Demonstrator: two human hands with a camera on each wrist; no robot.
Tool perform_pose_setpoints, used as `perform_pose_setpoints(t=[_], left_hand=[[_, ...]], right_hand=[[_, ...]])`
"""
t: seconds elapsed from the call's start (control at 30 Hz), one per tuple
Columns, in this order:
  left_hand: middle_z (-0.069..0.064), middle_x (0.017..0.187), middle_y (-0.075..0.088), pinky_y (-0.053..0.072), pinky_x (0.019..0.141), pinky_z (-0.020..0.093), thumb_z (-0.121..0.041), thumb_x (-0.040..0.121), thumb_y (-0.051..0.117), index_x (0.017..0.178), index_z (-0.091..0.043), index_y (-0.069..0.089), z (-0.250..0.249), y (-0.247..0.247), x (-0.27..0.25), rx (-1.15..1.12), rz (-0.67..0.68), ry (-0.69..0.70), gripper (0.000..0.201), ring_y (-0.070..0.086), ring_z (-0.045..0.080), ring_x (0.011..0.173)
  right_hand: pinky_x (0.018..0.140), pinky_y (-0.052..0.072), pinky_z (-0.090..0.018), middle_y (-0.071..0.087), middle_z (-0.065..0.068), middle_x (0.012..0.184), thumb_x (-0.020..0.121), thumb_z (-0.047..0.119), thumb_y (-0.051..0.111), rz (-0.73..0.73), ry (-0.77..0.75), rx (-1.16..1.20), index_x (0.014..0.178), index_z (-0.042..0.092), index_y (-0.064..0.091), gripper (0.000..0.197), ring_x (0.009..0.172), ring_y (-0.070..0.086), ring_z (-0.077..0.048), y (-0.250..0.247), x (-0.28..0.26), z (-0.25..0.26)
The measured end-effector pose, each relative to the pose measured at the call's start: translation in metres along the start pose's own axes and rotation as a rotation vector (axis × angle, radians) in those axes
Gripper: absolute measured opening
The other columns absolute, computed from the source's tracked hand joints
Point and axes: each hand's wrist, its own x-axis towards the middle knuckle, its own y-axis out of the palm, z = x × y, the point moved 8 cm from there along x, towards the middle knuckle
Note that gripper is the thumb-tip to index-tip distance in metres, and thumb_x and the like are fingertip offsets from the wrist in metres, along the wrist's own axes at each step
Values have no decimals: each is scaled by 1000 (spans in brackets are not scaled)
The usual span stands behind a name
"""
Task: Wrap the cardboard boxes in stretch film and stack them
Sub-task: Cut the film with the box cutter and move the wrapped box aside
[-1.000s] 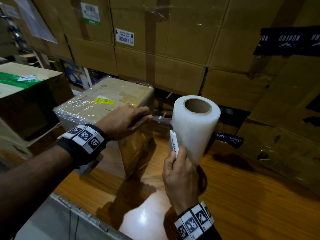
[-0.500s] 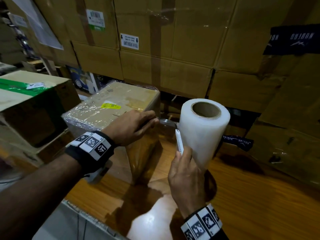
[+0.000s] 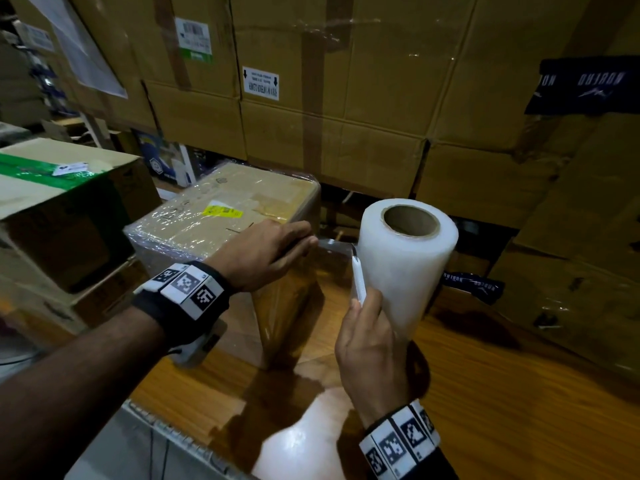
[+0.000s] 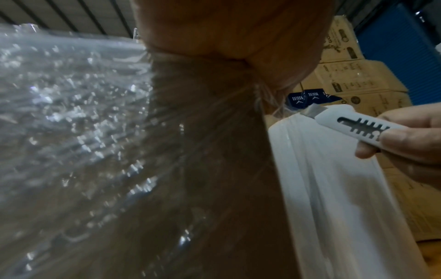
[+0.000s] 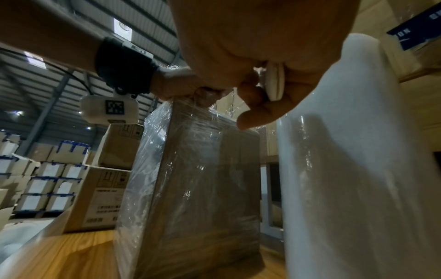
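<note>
Film-wrapped brown cardboard box (image 3: 225, 216) on wooden desk (image 3: 502, 393); left hand (image 3: 263, 254) pinches film at its corner, right hand (image 3: 370, 344) grips white plastic box cutter (image 3: 358, 278) against upright white stretch-film roll (image 3: 405, 265) beside box; stacked cartons (image 3: 346, 98) behind.

The wrapped box (image 3: 221, 216) stands on the table (image 3: 485, 393); right of it the film roll (image 3: 405, 265), stacked cartons (image 3: 346, 109) behind.

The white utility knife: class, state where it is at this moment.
In the head view, the white utility knife is held in the right hand, blade up against the left side of the stretch film roll, right of the wrapped box.
</note>
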Motion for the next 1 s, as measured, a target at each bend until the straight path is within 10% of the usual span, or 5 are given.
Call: perform_pose_setpoints(t=[0.37, 0.8, 1.0], left_hand=[[-1, 69, 56, 43, 56, 37, -52, 106, 36, 90, -18, 53, 0, 2, -1, 6, 33, 29, 41, 53, 12, 60], [-2, 68, 54, 35, 55, 32, -43, 108, 40, 89, -30, 44, 0, -1, -1, -18, 13, 54, 24, 52, 12, 60], [-16, 62, 38, 28, 52, 23, -44, 108, 41, 91, -43, 31, 3, -1, -4, 89, 7, 113, 20, 41, -2, 54]], right_hand=[[42, 4, -11, 39, 13, 60, 105, 27, 42, 62, 58, -170, 98, 18, 51, 14, 45, 24, 2, 21, -2, -4], [50, 52, -20, 62, 6, 78, 110, 34, 28, 432, 166, -108, 127, 18, 43, 28, 60, 61, -3, 86, -48, -48], [58, 55, -22, 70, 3, 94, 111, 35, 31, 584, 222, -207, 119, 19, 44, 23, 74, 68, -8, 102, -72, -69]])
